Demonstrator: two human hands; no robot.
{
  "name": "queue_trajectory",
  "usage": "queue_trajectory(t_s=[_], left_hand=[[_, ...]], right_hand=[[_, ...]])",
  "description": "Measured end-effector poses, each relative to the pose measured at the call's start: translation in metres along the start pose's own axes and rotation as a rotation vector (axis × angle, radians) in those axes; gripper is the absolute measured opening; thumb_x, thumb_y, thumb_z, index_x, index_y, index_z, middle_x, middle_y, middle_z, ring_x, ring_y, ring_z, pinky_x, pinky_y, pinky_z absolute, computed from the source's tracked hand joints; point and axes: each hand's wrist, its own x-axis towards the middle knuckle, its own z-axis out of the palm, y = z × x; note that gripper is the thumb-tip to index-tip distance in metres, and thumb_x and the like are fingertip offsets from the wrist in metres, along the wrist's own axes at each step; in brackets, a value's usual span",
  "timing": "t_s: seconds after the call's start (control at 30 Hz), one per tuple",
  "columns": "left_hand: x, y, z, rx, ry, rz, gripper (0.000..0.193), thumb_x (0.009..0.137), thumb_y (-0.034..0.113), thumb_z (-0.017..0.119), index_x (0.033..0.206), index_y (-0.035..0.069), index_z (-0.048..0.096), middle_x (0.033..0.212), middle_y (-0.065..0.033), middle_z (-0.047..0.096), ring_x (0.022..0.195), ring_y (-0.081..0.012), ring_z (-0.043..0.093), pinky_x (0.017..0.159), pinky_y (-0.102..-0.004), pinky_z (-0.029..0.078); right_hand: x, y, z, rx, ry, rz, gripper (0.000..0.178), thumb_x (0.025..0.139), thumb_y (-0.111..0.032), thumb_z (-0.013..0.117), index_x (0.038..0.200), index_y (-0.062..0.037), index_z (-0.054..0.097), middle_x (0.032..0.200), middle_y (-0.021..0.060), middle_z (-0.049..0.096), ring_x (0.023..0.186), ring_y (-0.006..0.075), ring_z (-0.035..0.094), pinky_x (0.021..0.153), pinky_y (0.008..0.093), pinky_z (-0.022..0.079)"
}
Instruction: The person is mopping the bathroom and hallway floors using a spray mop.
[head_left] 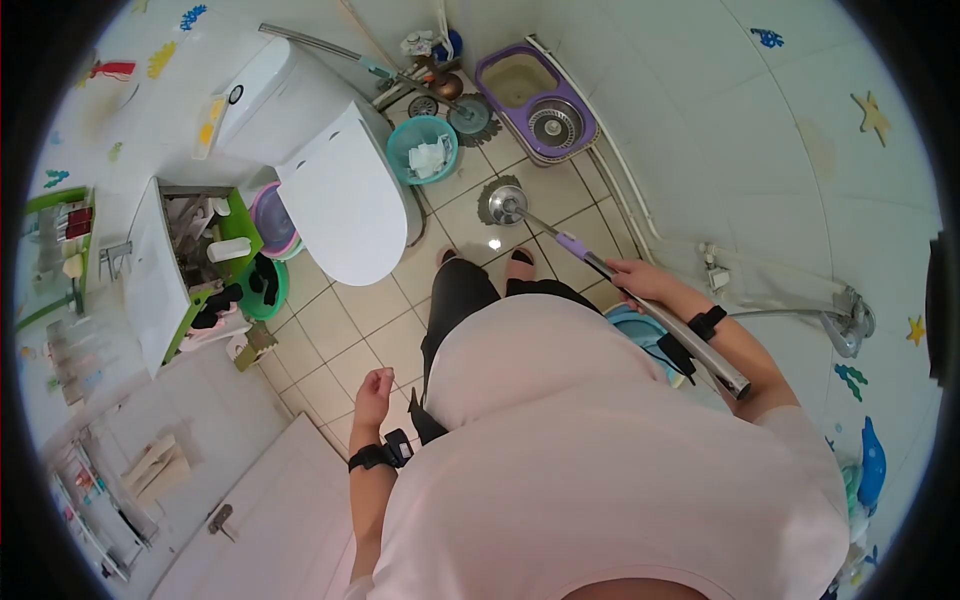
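Since only the right hand (pixel 642 283) is clamped on the mop (pixel 597 264), gripping its pole just above the purple section, I'd worry about it twisting if the head catches on something. The left hand (pixel 373 397) is way off to the side, curled into a loose fist with nothing visible in it. The mop's round head sits on the floor (pixel 365 330), ahead of the feet (pixel 520 262), so a careless pull could bump the toes. A wide swing left might also knock the turquoise bin (pixel 397 158), which has white paper in it. And that pole end sticks out under the forearm, so turning could whack the wall.

Room's a cramped bathroom: beige tiles with a shiny patch, toilet (pixel 345 205) on the left, purple mop bucket (pixel 485 73) by the right-hand wall, cabinet (pixel 150 260) far left.
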Motion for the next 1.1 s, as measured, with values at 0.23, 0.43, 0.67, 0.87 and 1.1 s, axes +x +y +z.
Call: queue_trajectory(t_s=[0.23, 0.43, 0.67, 0.87, 1.1], left_hand=[[0.006, -0.037, 0.002, -0.008, -0.03, -0.098, 0.037, 0.087, 0.036, 0.052, 0.095, 0.0, 0.056, 0.082, -0.0038, 0.059, 0.077, -0.0123, 0.052, 0.073, -0.0247, 0.042], [0.036, -0.009, -0.002, -0.191, -0.001, 0.021, 0.039, 0.087, 0.036, 0.05, 0.1, -0.001, 0.055, 0.091, -0.0072, 0.059, 0.084, -0.0149, 0.054, 0.079, -0.027, 0.043], [0.054, 0.031, 0.017, -0.235, -0.049, 0.063, 0.041, 0.087, 0.037, 0.049, 0.104, -0.001, 0.054, 0.096, -0.0088, 0.059, 0.089, -0.0161, 0.054, 0.083, -0.0284, 0.041], [0.048, -0.004, 0.031, -0.278, -0.141, 0.0, 0.044, 0.085, 0.039, 0.051, 0.105, 0.0, 0.054, 0.097, -0.0082, 0.059, 0.089, -0.0163, 0.053, 0.082, -0.028, 0.041], [0.033, -0.015, 0.02, -0.244, -0.117, -0.195, 0.046, 0.085, 0.039, 0.052, 0.106, -0.001, 0.054, 0.096, -0.0079, 0.059, 0.09, -0.0166, 0.053, 0.079, -0.027, 0.041]], right_hand=[[0.022, 0.015, 0.005, -0.01, 0.009, -0.018, 0.052, 0.083, -0.013, 0.04, 0.134, -0.012, 0.03, 0.059, 0.0045, 0.05, 0.044, 0.0113, 0.049, 0.037, 0.0264, 0.041], [0.022, 0.036, 0.007, -0.182, 0.044, -0.138, 0.051, 0.083, -0.011, 0.039, 0.133, -0.0091, 0.032, 0.064, 0.0094, 0.054, 0.048, 0.0169, 0.053, 0.046, 0.0309, 0.045], [-0.011, 0.045, -0.002, -0.333, 0.11, -0.276, 0.048, 0.082, -0.012, 0.041, 0.129, -0.0107, 0.038, 0.067, 0.0114, 0.057, 0.048, 0.0188, 0.055, 0.048, 0.0324, 0.047], [-0.001, 0.019, -0.002, -0.431, 0.036, -0.125, 0.052, 0.079, -0.014, 0.044, 0.13, -0.0103, 0.037, 0.069, 0.0099, 0.057, 0.044, 0.0172, 0.054, 0.048, 0.0286, 0.047], [0.027, 0.036, 0.006, -0.677, 0.112, -0.325, 0.051, 0.08, -0.014, 0.042, 0.13, -0.0062, 0.035, 0.078, 0.0161, 0.06, 0.05, 0.0237, 0.058, 0.051, 0.0354, 0.048]])
